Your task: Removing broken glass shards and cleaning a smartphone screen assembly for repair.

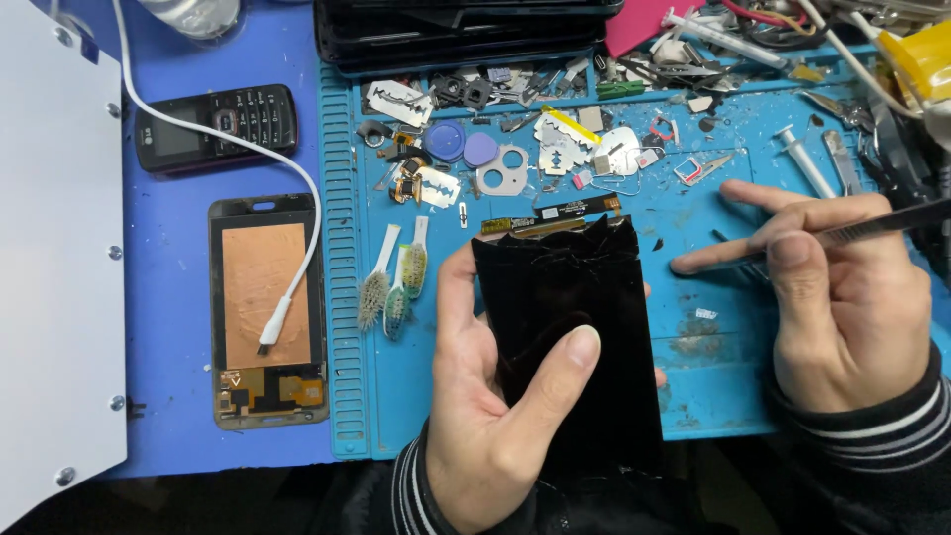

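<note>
A black phone screen panel [575, 337] is held upright-ish over the front part of the blue repair mat [713, 396], its top edge ragged and cracked, with a yellow-brown flex cable [555, 216] showing just above it. The left hand [485, 406] grasps the panel from the left side: the thumb lies across the dark face near its middle, and fingertips show at the panel's right edge. The right hand [842, 297], just to the right of the panel and apart from it, is closed on a pair of metal tweezers [872, 230]; the thumb presses the tool against the fingers and the index finger stretches out toward the left, its tip near the mat. Whether the tweezer tips touch the mat cannot be told.

Left of the panel, three worn toothbrush heads [394, 277] lie on the mat. Above it are razor blades [401, 101], two round blue and purple caps [461, 145], small metal plates and loose parts. A syringe [804, 160] lies at upper right. Off the mat on the blue table, a phone frame with a copper-coloured backing [265, 307] lies flat with a white cable plug [277, 322] resting on it, and a black keypad phone [216, 127] sits above that
</note>
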